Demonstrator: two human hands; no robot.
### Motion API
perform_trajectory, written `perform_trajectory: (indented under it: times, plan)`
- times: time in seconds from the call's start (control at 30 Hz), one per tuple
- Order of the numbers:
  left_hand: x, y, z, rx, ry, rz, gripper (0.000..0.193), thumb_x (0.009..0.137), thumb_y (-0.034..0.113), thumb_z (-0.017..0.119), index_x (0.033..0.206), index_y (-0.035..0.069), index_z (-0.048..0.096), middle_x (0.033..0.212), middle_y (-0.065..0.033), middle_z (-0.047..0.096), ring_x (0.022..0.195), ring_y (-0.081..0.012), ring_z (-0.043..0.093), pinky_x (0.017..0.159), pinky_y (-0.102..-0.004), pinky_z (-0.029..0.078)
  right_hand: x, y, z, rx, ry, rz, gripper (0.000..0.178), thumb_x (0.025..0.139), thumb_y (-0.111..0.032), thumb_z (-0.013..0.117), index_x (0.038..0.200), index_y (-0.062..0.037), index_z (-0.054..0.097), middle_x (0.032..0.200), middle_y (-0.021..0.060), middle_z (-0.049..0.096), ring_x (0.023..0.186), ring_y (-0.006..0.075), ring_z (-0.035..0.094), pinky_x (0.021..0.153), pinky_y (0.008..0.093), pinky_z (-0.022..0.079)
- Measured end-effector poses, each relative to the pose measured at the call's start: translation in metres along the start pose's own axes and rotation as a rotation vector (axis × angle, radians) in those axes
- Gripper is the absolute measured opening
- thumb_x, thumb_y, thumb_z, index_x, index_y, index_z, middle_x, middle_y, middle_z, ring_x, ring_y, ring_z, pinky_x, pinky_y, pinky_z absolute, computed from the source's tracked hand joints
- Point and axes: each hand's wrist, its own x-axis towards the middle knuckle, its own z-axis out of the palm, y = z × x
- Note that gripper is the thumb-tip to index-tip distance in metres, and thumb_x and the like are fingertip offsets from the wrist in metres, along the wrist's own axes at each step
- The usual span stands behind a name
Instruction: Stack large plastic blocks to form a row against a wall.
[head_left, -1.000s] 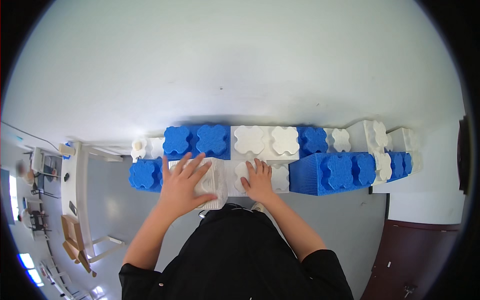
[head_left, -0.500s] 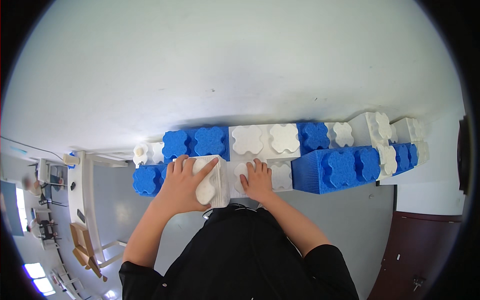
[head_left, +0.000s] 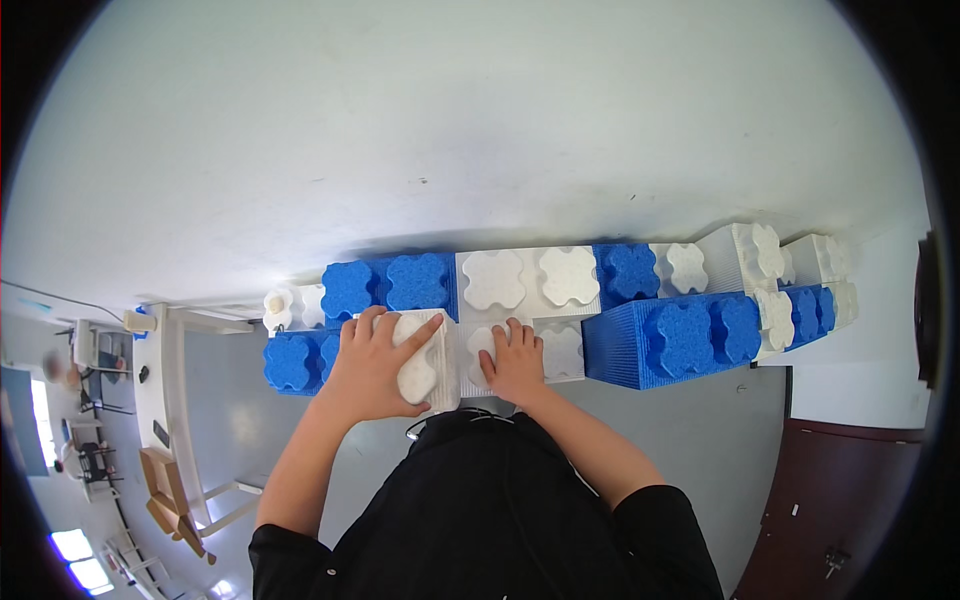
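Observation:
My left hand (head_left: pixel 376 362) is wrapped over a white building block (head_left: pixel 440 368) with a clover-shaped stud on top, thumb near its front edge and fingers over the far side. Its underside is hidden. My right hand (head_left: pixel 514 362) lies with fingers apart on a neighbouring white block (head_left: pixel 566 352), beside the left-held one and touching a stud. Behind both hands runs a row with a blue block (head_left: pixel 418 282) and a white block (head_left: pixel 532 278). A larger blue block (head_left: pixel 640 350) stands higher, right of my right hand.
Against the pale wall (head_left: pixel 480 120), more white blocks (head_left: pixel 752 250) continue to the right. Another blue block (head_left: pixel 290 362) sits left of my left hand. Farther left are a white table (head_left: pixel 158 390) and an open cardboard box (head_left: pixel 165 485). A dark red door (head_left: pixel 840 500) stands at right.
My left hand and forearm have shifted slightly to the right, still gripping the white block. My right hand stays in nearly the same place on its block.

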Motion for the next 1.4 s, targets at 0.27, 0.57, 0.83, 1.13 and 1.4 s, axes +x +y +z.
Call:
perform_trajectory:
  times: [0.27,0.57,0.83,1.13,1.4]
  plan:
    - [-0.003,-0.004,0.020,0.005,0.035,0.045,0.113,0.055,0.054,0.093,0.157,0.029,0.051,0.137,-0.0203,0.054,0.136,-0.0437,0.046,0.110,-0.0595,0.036,0.000,-0.003,0.000,0.001,0.039,-0.018,0.057,0.092,-0.039,0.066,0.134,-0.0003,0.061,0.142,0.0253,0.052,0.122,0.0441,0.051,0.099,0.0580,0.041]
    - [-0.004,-0.007,0.027,0.006,0.008,0.048,0.114,0.055,0.042,0.095,0.158,0.028,0.048,0.134,-0.0217,0.054,0.134,-0.0443,0.047,0.109,-0.0580,0.039,-0.001,-0.003,-0.002,-0.022,0.048,-0.012,0.057,0.092,-0.038,0.066,0.133,0.0006,0.061,0.142,0.0256,0.052,0.121,0.0439,0.051,0.097,0.0582,0.042]
    - [0.003,0.004,0.009,0.118,-0.195,0.007,0.105,0.064,0.008,0.086,0.158,0.030,0.045,0.120,-0.0207,0.056,0.122,-0.0434,0.053,0.097,-0.0545,0.046,-0.001,-0.008,-0.003,-0.044,-0.014,0.029,0.059,0.093,-0.041,0.064,0.135,0.0011,0.060,0.144,0.0257,0.053,0.123,0.0451,0.051,0.100,0.0592,0.042]
    - [0.022,0.022,-0.137,0.139,0.043,-0.076,0.101,0.063,0.008,0.084,0.156,0.026,0.050,0.129,-0.0203,0.056,0.130,-0.0436,0.051,0.107,-0.0517,0.044,0.000,-0.003,0.001,-0.048,-0.035,0.058,0.060,0.093,-0.044,0.063,0.134,-0.0008,0.061,0.144,0.0245,0.053,0.121,0.0448,0.053,0.098,0.0602,0.044]
    - [0.080,-0.036,-0.098,0.080,-0.071,-0.106,0.118,0.056,0.013,0.090,0.162,0.021,0.039,0.141,-0.0172,0.055,0.141,-0.0421,0.046,0.115,-0.0524,0.041,0.000,-0.006,0.004,-0.021,0.001,0.046,0.059,0.092,-0.044,0.063,0.132,-0.0017,0.061,0.143,0.0241,0.054,0.122,0.0446,0.054,0.097,0.0602,0.044]
